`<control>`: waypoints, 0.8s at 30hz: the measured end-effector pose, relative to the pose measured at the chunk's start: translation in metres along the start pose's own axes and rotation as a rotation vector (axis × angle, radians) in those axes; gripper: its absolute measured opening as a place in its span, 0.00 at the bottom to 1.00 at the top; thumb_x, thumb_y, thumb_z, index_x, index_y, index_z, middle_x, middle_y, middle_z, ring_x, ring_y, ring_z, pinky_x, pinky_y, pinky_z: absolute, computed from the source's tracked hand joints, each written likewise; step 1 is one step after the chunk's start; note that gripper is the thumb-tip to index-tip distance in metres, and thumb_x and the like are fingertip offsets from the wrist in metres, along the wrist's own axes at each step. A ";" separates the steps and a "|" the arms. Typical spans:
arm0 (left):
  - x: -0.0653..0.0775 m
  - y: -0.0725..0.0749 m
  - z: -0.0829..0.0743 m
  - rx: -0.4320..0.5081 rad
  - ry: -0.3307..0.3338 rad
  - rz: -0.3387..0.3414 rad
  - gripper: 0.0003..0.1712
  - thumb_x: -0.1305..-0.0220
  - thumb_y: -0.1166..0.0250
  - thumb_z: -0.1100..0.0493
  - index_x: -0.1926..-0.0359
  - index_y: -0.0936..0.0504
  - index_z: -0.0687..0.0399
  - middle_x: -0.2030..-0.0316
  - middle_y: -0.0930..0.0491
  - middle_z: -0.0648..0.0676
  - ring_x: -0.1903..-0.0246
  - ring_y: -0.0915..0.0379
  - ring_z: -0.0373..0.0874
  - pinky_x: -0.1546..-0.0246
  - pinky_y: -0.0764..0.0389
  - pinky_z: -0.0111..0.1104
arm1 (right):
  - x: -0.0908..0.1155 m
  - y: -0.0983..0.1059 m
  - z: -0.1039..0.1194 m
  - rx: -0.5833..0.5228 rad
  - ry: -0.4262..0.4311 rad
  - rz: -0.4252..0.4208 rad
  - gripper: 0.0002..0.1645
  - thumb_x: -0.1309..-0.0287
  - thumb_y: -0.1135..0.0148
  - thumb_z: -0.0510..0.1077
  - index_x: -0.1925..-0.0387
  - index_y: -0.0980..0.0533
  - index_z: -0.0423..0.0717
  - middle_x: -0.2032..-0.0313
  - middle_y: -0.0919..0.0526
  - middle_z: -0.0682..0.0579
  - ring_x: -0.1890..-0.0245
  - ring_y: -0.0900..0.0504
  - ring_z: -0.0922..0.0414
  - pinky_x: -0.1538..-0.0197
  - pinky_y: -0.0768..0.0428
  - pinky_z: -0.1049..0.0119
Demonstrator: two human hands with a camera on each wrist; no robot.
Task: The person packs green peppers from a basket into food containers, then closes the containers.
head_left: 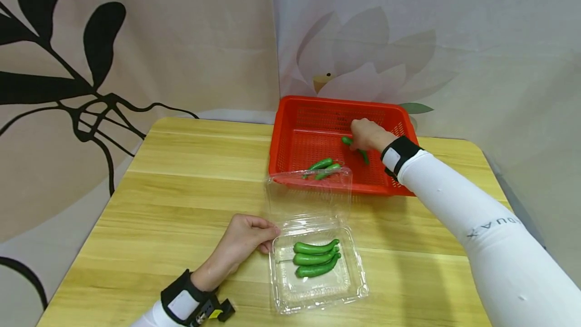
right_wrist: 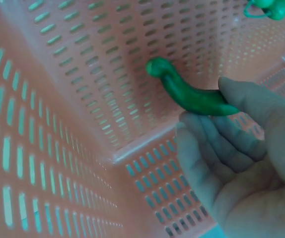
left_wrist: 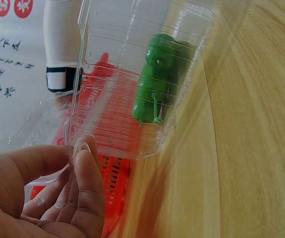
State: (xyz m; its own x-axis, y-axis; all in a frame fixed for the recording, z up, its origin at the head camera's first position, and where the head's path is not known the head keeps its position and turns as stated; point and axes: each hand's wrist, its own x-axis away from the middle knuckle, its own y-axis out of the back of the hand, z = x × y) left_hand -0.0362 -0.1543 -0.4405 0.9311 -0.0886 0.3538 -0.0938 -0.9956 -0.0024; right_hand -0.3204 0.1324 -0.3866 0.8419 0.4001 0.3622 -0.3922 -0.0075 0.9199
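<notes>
My right hand (head_left: pixel 369 134) is inside the red basket (head_left: pixel 313 138). Between thumb and fingers it pinches a curved green chili pepper (right_wrist: pixel 194 99), whose stretch beyond the fingertips stands free in the right wrist view. Two more green peppers (head_left: pixel 320 164) lie at the basket's near side, seen through the raised lid (head_left: pixel 308 201) of a clear plastic clamshell box (head_left: pixel 295 294). Three green peppers (head_left: pixel 314 259) lie side by side in the box's base. With thumb and fingers my left hand (head_left: pixel 247 238) pinches the box's left edge near the hinge; the left wrist view shows that pinch.
The basket stands at the back of the wooden table (head_left: pixel 204 175), near a patterned cloth backdrop (head_left: pixel 204 39). The box stands in front of the basket, its lid leaning toward the basket's near rim. Bare tabletop shows left of the box.
</notes>
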 end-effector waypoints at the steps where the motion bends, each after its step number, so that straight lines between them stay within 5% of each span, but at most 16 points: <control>1: 0.000 0.000 0.000 0.001 0.001 -0.001 0.09 0.38 0.27 0.68 0.60 0.12 0.74 0.76 0.15 0.61 0.80 0.21 0.41 0.76 0.15 0.29 | 0.001 0.002 0.000 -0.010 -0.001 -0.006 0.12 0.39 0.26 0.40 0.69 0.22 0.38 0.73 0.26 0.48 0.70 0.26 0.50 0.63 0.25 0.58; 7: 0.000 0.000 0.000 0.001 0.002 0.000 0.10 0.37 0.27 0.67 0.60 0.12 0.74 0.75 0.15 0.62 0.80 0.21 0.41 0.75 0.15 0.30 | 0.004 0.008 -0.004 -0.029 0.040 -0.086 0.14 0.41 0.29 0.38 0.76 0.26 0.41 0.79 0.34 0.51 0.76 0.30 0.52 0.71 0.30 0.61; 15: 0.000 0.000 0.000 -0.006 0.000 0.003 0.11 0.36 0.27 0.67 0.59 0.12 0.75 0.75 0.14 0.62 0.80 0.21 0.41 0.75 0.15 0.30 | 0.018 0.018 0.001 -0.039 0.119 -0.196 0.09 0.40 0.29 0.38 0.69 0.23 0.39 0.75 0.21 0.46 0.76 0.22 0.50 0.70 0.24 0.60; 24: 0.000 -0.001 0.000 -0.007 -0.007 0.004 0.10 0.37 0.27 0.68 0.60 0.12 0.76 0.75 0.15 0.64 0.80 0.21 0.41 0.75 0.15 0.30 | 0.037 0.033 0.006 -0.078 0.171 -0.285 0.05 0.40 0.31 0.35 0.68 0.21 0.39 0.72 0.23 0.46 0.71 0.26 0.49 0.67 0.28 0.59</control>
State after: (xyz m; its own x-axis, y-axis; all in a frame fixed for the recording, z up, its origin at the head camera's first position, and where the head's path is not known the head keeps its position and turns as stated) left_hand -0.0361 -0.1537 -0.4407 0.9333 -0.0925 0.3469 -0.0995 -0.9950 0.0026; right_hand -0.2997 0.1415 -0.3417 0.8500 0.5238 0.0556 -0.1825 0.1939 0.9639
